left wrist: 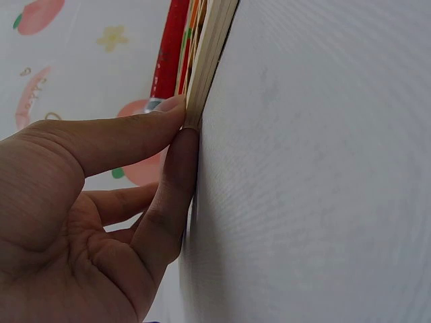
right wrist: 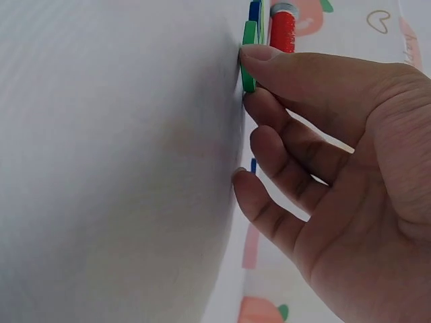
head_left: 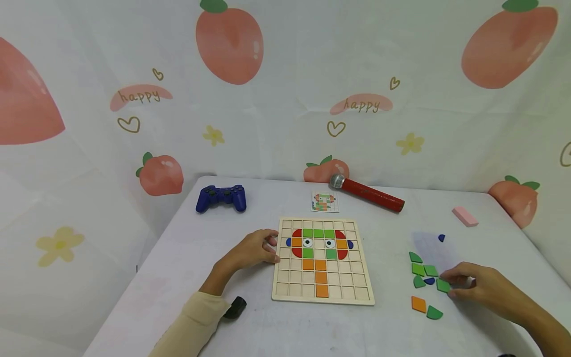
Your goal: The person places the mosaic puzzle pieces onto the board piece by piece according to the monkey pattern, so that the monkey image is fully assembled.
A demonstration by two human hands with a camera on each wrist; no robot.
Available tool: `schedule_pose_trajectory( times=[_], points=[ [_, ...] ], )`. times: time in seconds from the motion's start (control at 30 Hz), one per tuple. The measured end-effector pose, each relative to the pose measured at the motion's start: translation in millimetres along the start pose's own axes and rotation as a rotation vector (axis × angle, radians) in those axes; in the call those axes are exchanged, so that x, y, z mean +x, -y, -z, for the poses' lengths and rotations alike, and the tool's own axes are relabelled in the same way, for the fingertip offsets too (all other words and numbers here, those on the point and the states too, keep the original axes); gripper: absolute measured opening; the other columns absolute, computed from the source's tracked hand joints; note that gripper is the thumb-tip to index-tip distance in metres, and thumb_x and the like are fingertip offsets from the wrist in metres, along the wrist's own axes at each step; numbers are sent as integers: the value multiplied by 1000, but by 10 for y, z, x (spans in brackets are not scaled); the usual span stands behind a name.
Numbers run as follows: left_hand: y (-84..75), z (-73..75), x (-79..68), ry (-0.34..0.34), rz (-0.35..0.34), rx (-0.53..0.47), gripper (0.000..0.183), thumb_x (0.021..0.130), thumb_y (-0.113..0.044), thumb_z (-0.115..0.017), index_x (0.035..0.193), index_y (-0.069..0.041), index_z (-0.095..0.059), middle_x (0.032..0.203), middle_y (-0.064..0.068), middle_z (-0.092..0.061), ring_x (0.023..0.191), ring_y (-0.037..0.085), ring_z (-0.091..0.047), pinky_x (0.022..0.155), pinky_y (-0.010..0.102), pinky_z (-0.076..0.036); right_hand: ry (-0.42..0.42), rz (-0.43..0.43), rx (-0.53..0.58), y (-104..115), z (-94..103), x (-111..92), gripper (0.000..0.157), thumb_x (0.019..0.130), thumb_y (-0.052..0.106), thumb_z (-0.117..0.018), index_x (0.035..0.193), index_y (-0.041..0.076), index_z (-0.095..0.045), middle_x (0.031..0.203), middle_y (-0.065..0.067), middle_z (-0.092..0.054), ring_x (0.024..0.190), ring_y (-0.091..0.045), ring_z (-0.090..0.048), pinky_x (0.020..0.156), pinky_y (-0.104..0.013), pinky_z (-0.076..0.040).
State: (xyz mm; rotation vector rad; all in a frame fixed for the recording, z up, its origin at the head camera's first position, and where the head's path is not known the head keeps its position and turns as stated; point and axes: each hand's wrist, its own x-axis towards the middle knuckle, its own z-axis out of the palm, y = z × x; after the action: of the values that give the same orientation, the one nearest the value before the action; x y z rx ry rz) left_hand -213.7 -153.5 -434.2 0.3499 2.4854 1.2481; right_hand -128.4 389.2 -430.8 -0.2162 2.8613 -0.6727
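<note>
A pale wooden grid board lies at the middle of the table, with red, green, orange and blue tiles and two round eye pieces forming a face-like pattern above an orange stem. At its left edge my left hand pinches the rim; in the left wrist view the thumb sits above and a finger against the board's side. To the right, my right hand pinches a green square tile between thumb and index finger. The right wrist view shows this tile edge-on, its other fingers loosely curled.
Loose tiles lie beside my right hand, among them an orange square and a green quarter-round. Behind the board are a pattern card and a red microphone. A blue game controller and a pink block lie farther out.
</note>
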Motion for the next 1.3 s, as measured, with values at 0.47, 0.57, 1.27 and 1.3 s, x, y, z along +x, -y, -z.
schedule_pose_trajectory(
  times=[0.47,0.57,1.27,1.3],
  points=[
    [14,-5,3,4,-12,-6,72,86,-9,-87,148,4,-54,118,8,-64,100,15,-68,91,36,-58,-38,70,8,110,-26,-24,27,87,26,-86,111,15,-80,93,11,-63,82,1,-49,68,-22,-46],
    [18,-6,6,6,-8,-7,72,86,-9,-87,148,4,-54,118,8,-64,100,15,-68,91,36,-57,-22,92,18,201,-27,9,26,89,25,-85,112,14,-80,94,9,-62,83,0,-49,68,-22,-47],
    [10,-10,14,-6,12,-24,72,85,-9,-88,148,3,-55,116,6,-64,98,14,-67,90,34,-57,59,345,120,1113,-332,486,26,88,27,-85,112,22,-77,99,16,-65,91,-5,-56,76,-24,-52],
    [13,-10,14,-7,11,-24,73,85,-9,-88,148,3,-55,116,6,-64,98,14,-67,90,34,-57,64,351,126,1153,-352,508,25,88,27,-85,112,22,-77,99,15,-65,91,-6,-56,76,-24,-52]
  ],
)
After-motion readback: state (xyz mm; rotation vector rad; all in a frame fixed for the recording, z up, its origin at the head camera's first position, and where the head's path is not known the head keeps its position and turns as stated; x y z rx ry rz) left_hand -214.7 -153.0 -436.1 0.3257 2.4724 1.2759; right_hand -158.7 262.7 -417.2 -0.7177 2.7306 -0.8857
